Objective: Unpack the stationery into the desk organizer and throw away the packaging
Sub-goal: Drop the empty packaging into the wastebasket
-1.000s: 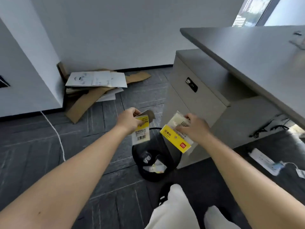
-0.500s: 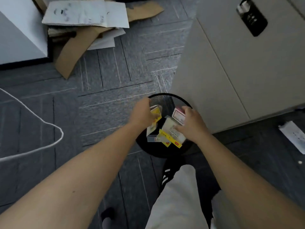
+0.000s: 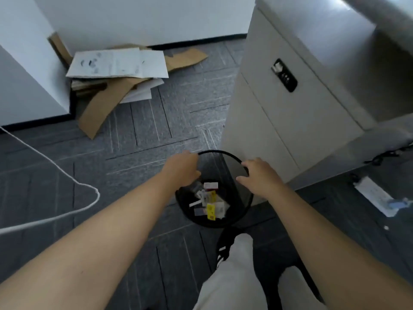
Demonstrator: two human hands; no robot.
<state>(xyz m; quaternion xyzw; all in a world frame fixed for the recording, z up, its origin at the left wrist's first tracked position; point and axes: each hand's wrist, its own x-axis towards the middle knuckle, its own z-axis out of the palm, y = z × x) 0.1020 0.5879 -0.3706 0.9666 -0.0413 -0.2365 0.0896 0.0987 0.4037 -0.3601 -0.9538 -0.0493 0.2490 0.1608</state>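
Print on packaging (image 3: pixel 211 203) in bin (image 3: pixel 243 204) too small to read; left fingertips hidden.

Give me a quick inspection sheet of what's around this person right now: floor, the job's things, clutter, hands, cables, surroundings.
Surface: grey carpet tiles.
Job's things: black mesh wastebasket beside the cabinet, with yellow-and-white packaging lying inside. No desk organizer seen.
Clutter: flattened cardboard and white sheets piled by the wall; a white paper on the floor at right.
Hands: left hand and right hand over the basket's rim, both holding nothing.
Cables: white cord looping across the floor at left; dark cables under the desk.
Surroundings: grey drawer cabinet with a combination lock; white wall.
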